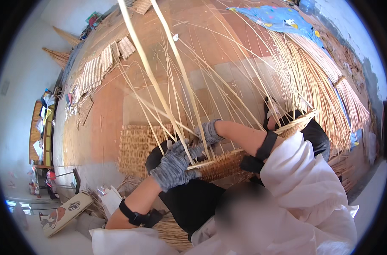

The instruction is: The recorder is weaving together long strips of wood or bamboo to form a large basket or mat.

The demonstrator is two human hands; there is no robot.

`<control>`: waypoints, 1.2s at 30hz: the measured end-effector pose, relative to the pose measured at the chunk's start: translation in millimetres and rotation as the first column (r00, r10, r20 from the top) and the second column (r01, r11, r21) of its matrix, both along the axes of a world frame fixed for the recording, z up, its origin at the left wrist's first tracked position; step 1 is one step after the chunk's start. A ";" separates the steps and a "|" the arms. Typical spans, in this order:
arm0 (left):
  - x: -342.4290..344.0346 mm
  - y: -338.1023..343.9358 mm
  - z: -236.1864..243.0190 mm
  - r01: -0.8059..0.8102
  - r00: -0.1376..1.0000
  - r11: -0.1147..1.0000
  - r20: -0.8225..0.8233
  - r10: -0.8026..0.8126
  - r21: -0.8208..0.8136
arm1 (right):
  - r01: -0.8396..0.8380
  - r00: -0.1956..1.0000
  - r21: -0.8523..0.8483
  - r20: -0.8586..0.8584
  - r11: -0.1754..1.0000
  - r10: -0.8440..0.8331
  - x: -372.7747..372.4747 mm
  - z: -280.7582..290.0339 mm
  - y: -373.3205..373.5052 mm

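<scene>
Across my lap lies a partly woven wicker piece [222,165], its long body running off to the right, with many thin rods standing out of it. Two thicker pale rods [146,63] rise from its left end. My left hand [172,165], in a grey knitted glove, is closed round that left end at the foot of the thick rods. Just to its right, my right hand [208,132], gloved alike, is bent over the far side with its fingers curled in among the rods. Its fingertips are partly hidden, close to the left hand.
A finished-looking woven panel [136,151] lies on the floor beyond my left hand. At the right is a big heap of long rods [316,80], near a blue patterned cloth [282,19]. Striped woven mats [93,70] lie far left, and a wooden shelf [35,131] stands by the wall.
</scene>
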State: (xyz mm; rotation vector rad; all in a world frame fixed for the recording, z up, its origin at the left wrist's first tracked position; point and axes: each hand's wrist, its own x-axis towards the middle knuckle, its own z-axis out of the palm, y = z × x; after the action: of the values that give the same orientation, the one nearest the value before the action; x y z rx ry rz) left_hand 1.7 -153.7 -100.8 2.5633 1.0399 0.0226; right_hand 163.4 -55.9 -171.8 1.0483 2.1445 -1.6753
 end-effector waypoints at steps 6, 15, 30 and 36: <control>15.4 14.9 5.5 0.031 0.986 0.994 -0.161 -0.048 -0.103 | -0.064 0.986 0.117 -0.144 0.991 0.080 -3.4 7.0 4.5; 23.0 16.6 9.2 0.020 0.949 0.982 -0.306 -0.078 -0.190 | 0.956 0.214 0.180 -0.968 0.234 -0.132 50.6 134.2 -50.0; 47.5 53.0 13.9 0.160 0.977 0.870 -0.050 -0.206 -0.466 | 0.693 0.015 -0.626 -0.484 0.358 -0.875 126.6 36.1 -163.9; 61.8 4.0 -5.8 0.003 0.967 0.989 0.253 0.034 -0.146 | 0.613 -0.146 -0.786 -0.216 0.082 -0.965 170.9 9.8 -175.2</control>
State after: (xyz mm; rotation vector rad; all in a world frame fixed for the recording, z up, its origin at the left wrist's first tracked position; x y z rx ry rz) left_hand 63.5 -149.7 -106.6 2.3459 0.9278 0.2644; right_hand 334.3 -231.1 -162.0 2.1319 0.6943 -3.5737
